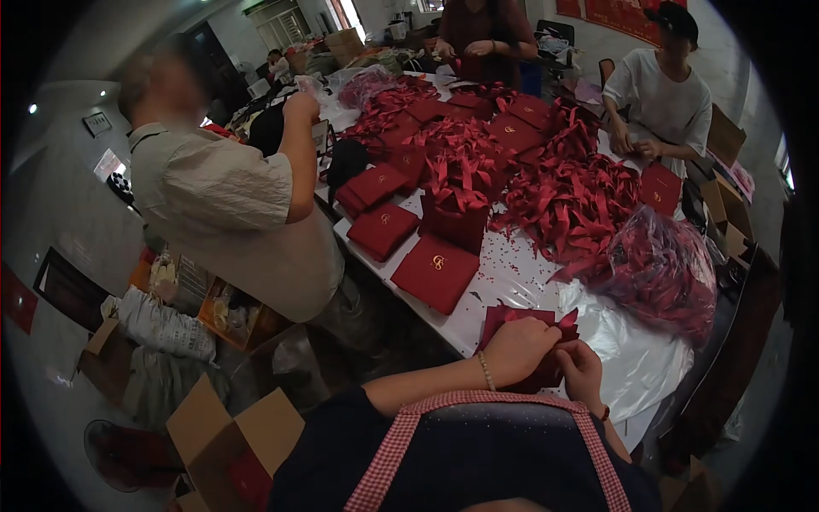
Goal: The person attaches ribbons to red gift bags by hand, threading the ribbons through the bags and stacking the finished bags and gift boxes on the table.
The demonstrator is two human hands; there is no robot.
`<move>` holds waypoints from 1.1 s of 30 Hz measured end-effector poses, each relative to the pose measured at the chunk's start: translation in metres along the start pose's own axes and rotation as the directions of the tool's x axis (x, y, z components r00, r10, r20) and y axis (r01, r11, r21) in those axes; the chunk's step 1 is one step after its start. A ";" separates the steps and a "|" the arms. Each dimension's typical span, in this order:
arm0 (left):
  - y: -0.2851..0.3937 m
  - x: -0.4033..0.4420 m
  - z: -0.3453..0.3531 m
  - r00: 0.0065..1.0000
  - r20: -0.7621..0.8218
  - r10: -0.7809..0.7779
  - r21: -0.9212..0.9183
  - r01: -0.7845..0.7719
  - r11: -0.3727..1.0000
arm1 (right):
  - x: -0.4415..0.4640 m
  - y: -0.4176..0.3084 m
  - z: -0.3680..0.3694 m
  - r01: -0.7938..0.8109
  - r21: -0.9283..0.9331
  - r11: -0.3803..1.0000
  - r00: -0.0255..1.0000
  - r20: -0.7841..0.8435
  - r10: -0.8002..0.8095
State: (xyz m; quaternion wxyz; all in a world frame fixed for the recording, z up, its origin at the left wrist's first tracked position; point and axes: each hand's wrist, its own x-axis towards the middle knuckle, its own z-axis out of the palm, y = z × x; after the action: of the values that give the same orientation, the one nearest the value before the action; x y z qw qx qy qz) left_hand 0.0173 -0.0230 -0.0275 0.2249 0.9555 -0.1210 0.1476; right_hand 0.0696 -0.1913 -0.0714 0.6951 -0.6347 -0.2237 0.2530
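A dark red flat bag (494,323) lies on the table edge right in front of me, mostly covered by my hands. My left hand (523,347), with a beaded bracelet at the wrist, is closed on a red ribbon (568,321) over the bag; a loop and an end stick out past the fingers. Beside it, my right hand (582,369) pinches with thumb and forefinger at the same ribbon, low over the bag. The exact grip of the fingertips is partly hidden. Just beyond lies a stack of red bags (435,271) with gold lettering.
Piles of red ribbon (572,196) cover the table's middle. A plastic sack of ribbon (661,269) sits to the right on white sheeting (610,320). A person (230,196) stands at left; others work across the table. An open carton (205,418) stands at lower left.
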 end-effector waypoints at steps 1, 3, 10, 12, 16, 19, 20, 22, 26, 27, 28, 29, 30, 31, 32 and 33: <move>0.003 -0.001 0.000 0.999 -0.038 -0.006 -0.011 0.005 1.000 | 0.000 -0.001 0.001 0.009 -0.002 1.000 1.000 0.009 -0.009; 0.008 -0.001 -0.002 0.996 -0.086 -0.012 -0.011 0.011 1.000 | 0.000 -0.006 0.005 0.001 -0.041 0.999 0.997 -0.080 -0.005; 0.025 -0.004 -0.015 0.987 -0.074 -0.146 0.068 0.151 0.986 | 0.008 -0.005 0.009 0.183 -0.308 0.934 0.974 -0.069 -0.214; 0.034 -0.002 -0.021 0.979 -0.072 -0.193 0.088 0.199 0.976 | 0.011 -0.005 0.008 0.328 -0.412 0.850 0.924 -0.048 -0.380; 0.048 -0.004 -0.017 0.981 -0.098 -0.167 0.149 0.180 0.972 | 0.015 0.010 0.010 0.500 -0.448 0.741 0.824 -0.019 -0.567; 0.062 -0.005 -0.024 0.977 -0.120 -0.175 0.231 0.199 0.952 | 0.006 0.015 0.009 0.482 -0.411 0.774 0.846 -0.009 -0.532; 0.065 -0.007 -0.021 0.977 -0.117 -0.180 0.230 0.203 0.952 | 0.004 0.012 0.012 0.426 -0.217 0.878 0.890 -0.071 -0.450; 0.066 -0.008 -0.018 0.976 -0.116 -0.185 0.271 0.211 0.939 | 0.005 0.007 0.016 0.278 0.197 0.940 0.957 -0.136 -0.255; 0.067 -0.007 -0.024 0.976 -0.102 -0.194 0.313 0.216 0.925 | 0.004 0.005 0.011 0.360 0.082 0.929 0.930 -0.112 -0.351; 0.064 -0.007 -0.025 0.977 -0.114 -0.178 0.304 0.205 0.930 | 0.004 -0.004 0.010 0.429 -0.080 0.900 0.899 -0.063 -0.434; 0.061 -0.009 -0.026 0.979 -0.124 -0.159 0.296 0.190 0.936 | 0.003 -0.008 0.012 0.490 -0.236 0.839 0.863 -0.002 -0.505; 0.059 -0.010 -0.028 0.981 -0.123 -0.147 0.293 0.178 0.939 | 0.003 -0.007 0.013 0.492 -0.244 0.836 0.861 -0.011 -0.509; 0.058 -0.011 -0.029 0.982 -0.116 -0.148 0.260 0.174 0.950 | 0.003 -0.002 0.011 0.515 -0.309 0.799 0.844 0.019 -0.536; 0.056 -0.011 -0.029 0.982 -0.110 -0.152 0.225 0.173 0.959 | 0.004 0.001 0.010 0.537 -0.372 0.758 0.827 0.056 -0.559; 0.052 -0.012 -0.030 0.982 -0.117 -0.146 0.217 0.168 0.962 | 0.006 0.002 0.013 0.537 -0.383 0.752 0.826 0.058 -0.560; 0.049 -0.013 -0.031 0.986 -0.106 -0.132 0.170 0.148 0.974 | 0.007 0.003 0.018 0.564 -0.354 0.746 0.800 0.008 -0.600</move>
State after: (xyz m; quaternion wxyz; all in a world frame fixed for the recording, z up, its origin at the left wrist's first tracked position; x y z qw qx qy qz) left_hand -0.0161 -0.0491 0.0135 0.1541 0.9699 -0.0290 0.1862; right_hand 0.0634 -0.1735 -0.0728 0.6302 -0.6553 -0.4131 -0.0530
